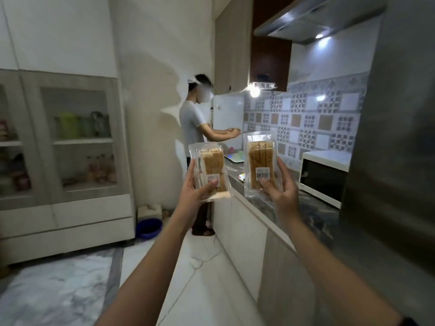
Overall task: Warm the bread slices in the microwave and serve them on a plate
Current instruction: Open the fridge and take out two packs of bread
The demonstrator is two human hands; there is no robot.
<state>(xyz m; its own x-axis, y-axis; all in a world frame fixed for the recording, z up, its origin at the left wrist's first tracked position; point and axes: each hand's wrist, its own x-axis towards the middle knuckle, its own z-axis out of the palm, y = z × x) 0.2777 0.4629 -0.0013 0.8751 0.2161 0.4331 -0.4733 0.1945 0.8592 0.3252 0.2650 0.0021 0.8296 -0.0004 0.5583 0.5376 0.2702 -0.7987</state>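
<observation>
The left hand (pixel 195 188) gripped the left bread pack (pixel 211 169) and the right hand (pixel 282 190) gripped the right bread pack (pixel 260 158), both held up in the air, near the microwave (pixel 322 178) on the right counter (pixel 268 203)

Two bare forearms end in the left hand (pixel 190 191) and the right hand (pixel 282 191). A dark sleeve (pixel 409 322) covers the right upper arm.

The left hand (pixel 193 191) holds a clear plastic pack of brown bread slices (pixel 213 161). The right hand (pixel 282 191) holds a second clear bread pack (pixel 259 154), nearer the white microwave (pixel 322 178).
</observation>
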